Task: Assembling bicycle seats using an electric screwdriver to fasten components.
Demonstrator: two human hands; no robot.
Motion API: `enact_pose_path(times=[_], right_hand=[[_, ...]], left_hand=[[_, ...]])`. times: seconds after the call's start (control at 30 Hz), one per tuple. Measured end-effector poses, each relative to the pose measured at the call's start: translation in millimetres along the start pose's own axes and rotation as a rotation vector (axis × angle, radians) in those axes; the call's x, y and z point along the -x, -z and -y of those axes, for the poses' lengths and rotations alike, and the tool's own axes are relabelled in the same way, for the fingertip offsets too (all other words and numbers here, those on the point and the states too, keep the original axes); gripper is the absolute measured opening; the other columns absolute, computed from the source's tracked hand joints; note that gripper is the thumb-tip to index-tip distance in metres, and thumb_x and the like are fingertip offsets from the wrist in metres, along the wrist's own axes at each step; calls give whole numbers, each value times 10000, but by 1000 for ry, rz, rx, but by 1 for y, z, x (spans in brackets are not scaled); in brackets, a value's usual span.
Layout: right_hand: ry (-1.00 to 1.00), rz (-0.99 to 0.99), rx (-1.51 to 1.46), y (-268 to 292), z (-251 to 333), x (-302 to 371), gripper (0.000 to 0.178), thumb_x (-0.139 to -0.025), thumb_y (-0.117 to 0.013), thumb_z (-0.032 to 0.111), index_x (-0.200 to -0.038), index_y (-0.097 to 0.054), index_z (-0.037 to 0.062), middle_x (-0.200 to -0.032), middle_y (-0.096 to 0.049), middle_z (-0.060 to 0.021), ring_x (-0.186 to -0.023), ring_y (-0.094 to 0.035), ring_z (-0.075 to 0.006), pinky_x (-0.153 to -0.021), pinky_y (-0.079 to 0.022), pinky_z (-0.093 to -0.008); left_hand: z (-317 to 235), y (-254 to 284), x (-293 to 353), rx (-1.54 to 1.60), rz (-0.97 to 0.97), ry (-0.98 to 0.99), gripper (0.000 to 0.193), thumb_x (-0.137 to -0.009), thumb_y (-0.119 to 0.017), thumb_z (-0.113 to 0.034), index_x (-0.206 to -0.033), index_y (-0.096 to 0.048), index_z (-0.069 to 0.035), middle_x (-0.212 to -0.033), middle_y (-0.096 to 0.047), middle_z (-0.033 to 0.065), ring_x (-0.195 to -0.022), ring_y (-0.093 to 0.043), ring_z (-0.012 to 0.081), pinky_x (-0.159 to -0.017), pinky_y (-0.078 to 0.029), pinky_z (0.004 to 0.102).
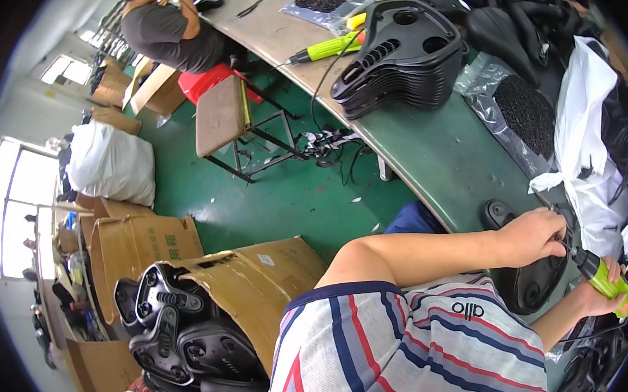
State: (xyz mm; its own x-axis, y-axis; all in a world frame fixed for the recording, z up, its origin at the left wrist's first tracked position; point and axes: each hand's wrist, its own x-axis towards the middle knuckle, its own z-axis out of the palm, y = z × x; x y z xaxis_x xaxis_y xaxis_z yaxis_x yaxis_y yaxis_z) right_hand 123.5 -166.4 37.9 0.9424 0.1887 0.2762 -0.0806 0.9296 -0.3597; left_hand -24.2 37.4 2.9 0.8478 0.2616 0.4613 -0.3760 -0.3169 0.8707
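At the table's near right, a black bicycle saddle [525, 291] lies with its underside up. My left hand [534, 238] rests over it, fingers closed together close to the screwdriver's tip; whatever they pinch is too small to make out. My right hand [599, 299] grips a green and black electric screwdriver [599, 273], its tip pointing at the saddle beside my left fingers. Beyond the saddle, a clear plastic bag [521, 115] of small black pieces lies open on the table.
A stack of black plastic saddle shells [402, 57] stands on the green table [426, 146], beside another green screwdriver [330, 48]. White plastic sheeting [586, 115] and black saddles [498, 37] crowd the right. A cardboard box [261, 271] of saddles stands left; a person [167, 36] sits farther off.
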Motion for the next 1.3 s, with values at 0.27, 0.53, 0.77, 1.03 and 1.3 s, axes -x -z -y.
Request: enact_pose_path(times=[0.27,0.53,0.77,1.03,1.3], right_hand=[[-271,207,118,24,90,-32,408,-813,-566,175,-1093,-363,-42,-690,-308,-10,-610,-344,-112,-612,-296,-260],[-751,-174,807,54,80,-5,435,-817,-606,341,-1131,-487,65,-764,-523,-37,-558,-519,-142,-499,-447,-279],[-855,-148,1261,80,53,2,452,-756,-675,316,-1052,-464,47,-814,-486,-24,-672,-513,-121,-489,-476,-295],[-224,193,2087,107,24,-4,496,-735,-678,217,-1121,-515,-49,-1066,-557,-207,-981,-542,-303,-854,-407,-348],[-110,458,2079,60,17,-4,479,-811,-525,59,-1284,-451,31,-1358,-373,-170,-1256,-357,-313,-1038,-257,-368]], left_hand=[[38,17,-14,-415,369,292,531,-780,-610,-383,-1163,-492,-35,-1094,-541,201,-1041,-505,366,-891,-409,425],[33,16,-24,-541,676,400,481,-848,-508,-419,-1087,-542,-2,-1017,-585,236,-993,-536,385,-818,-424,443],[26,75,24,-603,317,431,414,-875,-516,-287,-1137,-508,34,-1000,-577,261,-945,-538,407,-813,-424,429],[19,89,28,-774,220,648,437,-873,-499,-338,-1139,-502,9,-979,-584,251,-935,-550,400,-798,-432,455],[26,87,24,-725,210,746,464,-856,-491,-433,-1084,-517,-30,-938,-588,211,-913,-552,376,-778,-444,438]])
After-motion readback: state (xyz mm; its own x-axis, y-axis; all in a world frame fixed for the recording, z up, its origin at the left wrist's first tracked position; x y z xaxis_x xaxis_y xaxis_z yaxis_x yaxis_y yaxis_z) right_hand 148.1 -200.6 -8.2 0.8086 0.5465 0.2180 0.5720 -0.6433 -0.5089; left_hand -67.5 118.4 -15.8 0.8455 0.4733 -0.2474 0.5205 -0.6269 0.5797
